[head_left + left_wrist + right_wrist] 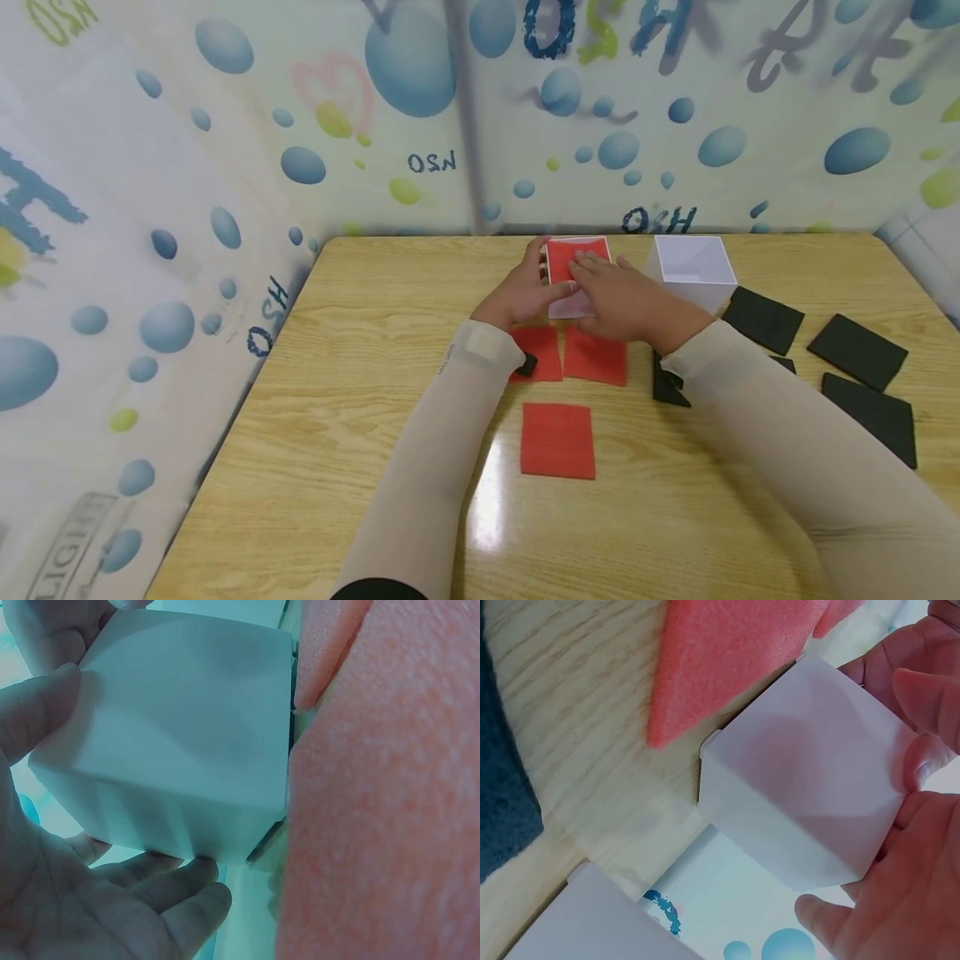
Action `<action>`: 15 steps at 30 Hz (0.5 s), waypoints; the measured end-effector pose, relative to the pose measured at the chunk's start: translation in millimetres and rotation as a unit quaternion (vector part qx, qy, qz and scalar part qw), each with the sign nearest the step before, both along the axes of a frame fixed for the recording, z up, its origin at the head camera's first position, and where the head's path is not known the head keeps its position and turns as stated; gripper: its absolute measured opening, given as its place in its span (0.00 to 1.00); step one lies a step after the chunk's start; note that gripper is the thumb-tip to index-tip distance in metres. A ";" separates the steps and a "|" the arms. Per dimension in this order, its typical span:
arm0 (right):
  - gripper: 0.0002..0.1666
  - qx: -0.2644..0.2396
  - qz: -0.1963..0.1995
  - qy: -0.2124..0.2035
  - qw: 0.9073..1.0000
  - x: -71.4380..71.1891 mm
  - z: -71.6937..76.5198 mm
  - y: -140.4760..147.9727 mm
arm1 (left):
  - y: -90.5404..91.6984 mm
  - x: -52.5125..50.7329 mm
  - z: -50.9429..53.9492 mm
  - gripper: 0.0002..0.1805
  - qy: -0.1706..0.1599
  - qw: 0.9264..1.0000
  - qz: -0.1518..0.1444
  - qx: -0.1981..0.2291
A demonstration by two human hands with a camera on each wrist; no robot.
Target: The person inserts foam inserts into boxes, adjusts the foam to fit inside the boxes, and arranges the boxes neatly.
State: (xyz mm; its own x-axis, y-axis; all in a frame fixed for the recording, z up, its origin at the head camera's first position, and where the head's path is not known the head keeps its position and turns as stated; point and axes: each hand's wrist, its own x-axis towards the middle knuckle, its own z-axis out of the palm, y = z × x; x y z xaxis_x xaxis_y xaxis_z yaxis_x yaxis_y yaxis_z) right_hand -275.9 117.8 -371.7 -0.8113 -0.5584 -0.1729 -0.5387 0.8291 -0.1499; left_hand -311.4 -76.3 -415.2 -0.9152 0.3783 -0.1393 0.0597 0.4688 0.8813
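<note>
At the far side of the table a white box (564, 310) stands upright, a red felt-like square (562, 265) filling its opening. My left hand (521, 290) grips the box, its thumb (41, 712) on the front and the fingers spread along the left side. Over the opening lies my right hand (626, 298), its fairly straight fingers pressing on the red piece. Three more red squares, a front one (557, 442), a right one (596, 358) and a left one (538, 350), lie nearer me; my left wrist partly covers the left one.
A second white box (697, 295) with an open top stands right of the first. Several black felt-like pieces (858, 352) lie on the wooden table (360, 350) to the right, some under my right forearm. A patterned sheet (420, 192) hangs behind the table.
</note>
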 end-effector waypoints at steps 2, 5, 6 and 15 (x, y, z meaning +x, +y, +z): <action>0.52 0.001 -0.001 -0.003 1.000 -1.4 0.3 -0.8 | -0.7 -0.3 0.7 0.54 -0.001 1.000 0.003 -0.003; 0.52 0.001 -0.002 -0.008 1.000 -3.6 0.4 -1.9 | -1.4 -0.7 0.8 0.53 -0.002 1.000 0.004 -0.003; 0.51 0.000 -0.002 -0.009 1.000 -4.3 0.3 -2.1 | -1.6 -0.8 0.7 0.53 -0.002 1.000 0.003 -0.002; 0.49 -0.005 -0.007 -0.020 1.000 -8.3 0.2 -2.8 | -0.3 -1.6 -0.8 0.53 0.002 1.000 -0.005 0.019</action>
